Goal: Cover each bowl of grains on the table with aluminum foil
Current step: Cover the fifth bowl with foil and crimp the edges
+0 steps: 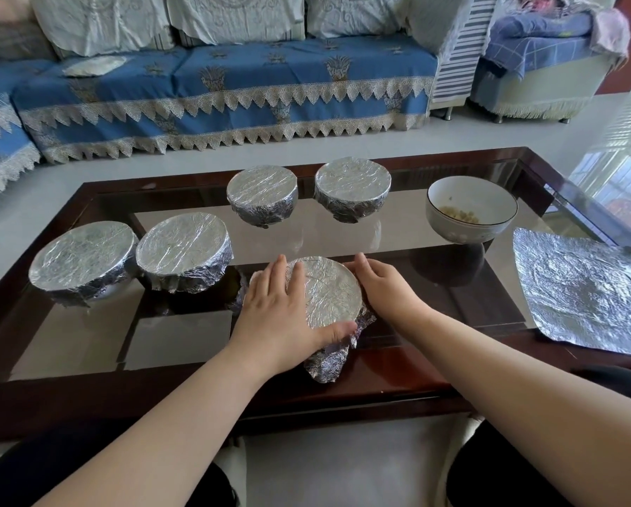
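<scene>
Both hands, left (282,305) and right (383,287), press flat and open against a foil-wrapped bowl (328,290) at the worktop's (68,342) near edge; one uncovered bowl (471,210) sits beside a spare foil sheet (584,290).

Silver crinkled foil sheet (584,298) w/ purplish shadows, white bowl (471,210) w/ dark rim line – pale yellow grains (458,215) inside – dark reddish-brown table (379,389), blue sofa cover (233,86) w/ cream lace trim.
</scene>
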`<state>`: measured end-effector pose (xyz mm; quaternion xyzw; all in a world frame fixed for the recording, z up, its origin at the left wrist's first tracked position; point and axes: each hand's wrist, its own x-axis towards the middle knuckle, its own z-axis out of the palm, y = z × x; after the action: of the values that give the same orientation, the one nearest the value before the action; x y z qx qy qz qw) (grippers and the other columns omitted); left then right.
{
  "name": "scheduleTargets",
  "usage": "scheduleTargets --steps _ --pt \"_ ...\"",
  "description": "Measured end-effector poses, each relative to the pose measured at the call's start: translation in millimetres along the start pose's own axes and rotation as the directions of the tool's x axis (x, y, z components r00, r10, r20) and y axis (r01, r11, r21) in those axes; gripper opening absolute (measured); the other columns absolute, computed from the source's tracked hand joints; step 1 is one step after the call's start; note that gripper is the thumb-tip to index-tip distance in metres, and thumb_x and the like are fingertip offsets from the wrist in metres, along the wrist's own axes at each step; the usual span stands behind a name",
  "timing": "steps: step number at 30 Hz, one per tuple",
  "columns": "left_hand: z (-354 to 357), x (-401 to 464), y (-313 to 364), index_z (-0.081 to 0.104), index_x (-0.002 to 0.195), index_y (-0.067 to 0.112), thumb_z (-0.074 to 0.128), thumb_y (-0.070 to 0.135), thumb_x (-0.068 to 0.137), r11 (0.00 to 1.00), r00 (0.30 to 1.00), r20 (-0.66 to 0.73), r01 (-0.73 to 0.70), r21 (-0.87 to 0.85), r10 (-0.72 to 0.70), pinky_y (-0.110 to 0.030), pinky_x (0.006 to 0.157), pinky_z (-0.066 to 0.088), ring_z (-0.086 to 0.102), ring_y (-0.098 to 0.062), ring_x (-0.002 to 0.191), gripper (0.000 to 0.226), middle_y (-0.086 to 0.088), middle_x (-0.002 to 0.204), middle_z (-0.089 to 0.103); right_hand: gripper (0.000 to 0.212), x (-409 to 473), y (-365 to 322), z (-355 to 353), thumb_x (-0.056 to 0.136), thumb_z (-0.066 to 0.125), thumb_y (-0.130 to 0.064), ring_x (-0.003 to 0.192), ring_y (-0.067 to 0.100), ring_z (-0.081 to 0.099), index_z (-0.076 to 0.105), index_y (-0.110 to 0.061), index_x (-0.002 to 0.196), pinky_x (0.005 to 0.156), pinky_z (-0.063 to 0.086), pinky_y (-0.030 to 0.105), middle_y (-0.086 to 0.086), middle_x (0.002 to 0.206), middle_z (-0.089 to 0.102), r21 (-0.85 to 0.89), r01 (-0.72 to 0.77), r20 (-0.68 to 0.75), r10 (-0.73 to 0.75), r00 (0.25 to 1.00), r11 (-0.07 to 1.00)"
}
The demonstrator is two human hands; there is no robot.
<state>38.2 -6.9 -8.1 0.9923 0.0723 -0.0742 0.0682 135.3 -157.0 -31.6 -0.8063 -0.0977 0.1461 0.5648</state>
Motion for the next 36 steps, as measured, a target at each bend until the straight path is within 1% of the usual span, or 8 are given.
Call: scheduleTargets --steps 2,4,13,17,23,28,32,36 --pt "-0.1 -1.5 2.9 -0.012 0.157 0.015 0.024 0.092 0.071 1.0 1.0 0.004 0.009 0.004 -0.009 -0.041 0.121 -0.008 -0.02 -0.025 0.151 0.121 -0.012 0.163 -0.021 0.033 -5.4 8.0 1.8 0.105 0.039 -0.031 0.105 0.011 0.063 0.068 -0.018 0.116 0.097 0.047 0.028 -0.003 0.109 0.07 0.012 0.038 -0.049 -0.037 0.998 0.999" --pt "0.7 -2.1 5.1 -0.013 0.157 0.015 0.027 0.089 0.076 1.0 1.0 0.012 0.016 0.005 -0.016 -0.041 0.121 -0.007 -0.023 -0.024 0.15 0.117 -0.013 0.162 -0.024 0.031 -9.6 15.7 3.6 0.104 0.042 -0.025 0.111 0.013 0.062 0.066 -0.014 0.12 0.1 0.046 0.031 -0.001 0.115 0.069 -0.003 0.077 -0.086 -0.077 0.993 0.997" --pt "1.2 -2.7 5.6 -0.014 0.157 0.016 0.019 0.097 0.055 1.0 1.0 0.024 0.015 -0.007 -0.015 -0.043 0.121 -0.005 -0.021 -0.027 0.15 0.134 -0.015 0.162 -0.024 0.024 -11.5 25.6 6.8 0.1 0.053 -0.029 0.079 0.011 0.063 0.069 -0.012 0.102 0.074 0.05 0.028 0.002 0.09 0.072 0.058 0.012 -0.154 -0.003 0.988 0.998" --pt "3.4 -2.5 5.2 -0.014 0.157 0.017 0.015 0.098 0.053 1.0 1.0 0.011 0.013 -0.011 -0.013 -0.043 0.121 -0.004 -0.019 -0.027 0.15 0.134 -0.014 0.162 -0.024 0.018 -11.5 27.2 9.4 0.099 0.055 -0.027 0.082 0.012 0.067 0.069 -0.016 0.097 0.079 0.055 0.031 -0.002 0.089 0.073 0.16 -0.026 -0.155 0.051 0.987 0.987" --pt "4.1 -1.5 2.9 -0.011 0.158 0.019 0.014 0.097 0.055 1.0 1.0 0.0 0.0 -0.019 0.0 -0.042 0.121 -0.003 -0.017 -0.027 0.151 0.131 -0.012 0.163 -0.022 0.019 -18.8 28.5 4.7 0.099 0.053 -0.017 0.085 0.011 0.067 0.07 -0.025 0.097 0.079 0.054 0.026 -0.005 0.091 0.074 0.143 -0.034 -0.098 0.048 0.994 0.989" --pt "0.6 5.5 -6.8 -0.009 0.158 0.023 0.019 0.096 0.06 0.998 0.998 0.031 -0.061 -0.01 0.062 -0.044 0.121 -0.001 -0.016 -0.027 0.151 0.126 -0.009 0.164 -0.022 0.007 -27.6 33.9 10.1 0.097 0.06 -0.023 0.076 0.009 0.063 0.066 -0.02 0.099 0.076 0.051 0.028 -0.001 0.085 0.07 0.33 -0.005 -0.186 0.07 0.98 0.944" --pt "-2.4 11.0 -14.7 -0.009 0.158 0.025 0.022 0.095 0.061 0.997 0.996 0.046 -0.08 -0.006 0.08 -0.043 0.121 -0.002 -0.016 -0.025 0.151 0.124 -0.007 0.164 -0.022 0.007 -31.8 33.3 11.4 0.098 0.057 -0.02 0.064 -0.004 0.056 0.064 -0.017 0.097 0.064 0.043 0.01 -0.006 0.081 0.066 0.115 0.058 -0.185 -0.036 0.982 0.992" --pt "0.8 13.6 -17.0 -0.007 0.158 0.024 0.013 0.101 0.053 0.997 0.997 0.01 -0.075 -0.005 0.075 -0.043 0.122 -0.001 -0.013 -0.026 0.152 0.132 -0.008 0.165 -0.017 0.014 -32.6 29.4 12.6 0.098 0.053 -0.012 0.088 0.0 0.062 0.06 -0.021 0.105 0.07 0.04 0.001 -0.01 0.096 0.068 -0.055 0.092 -0.143 -0.099 0.985 0.994"
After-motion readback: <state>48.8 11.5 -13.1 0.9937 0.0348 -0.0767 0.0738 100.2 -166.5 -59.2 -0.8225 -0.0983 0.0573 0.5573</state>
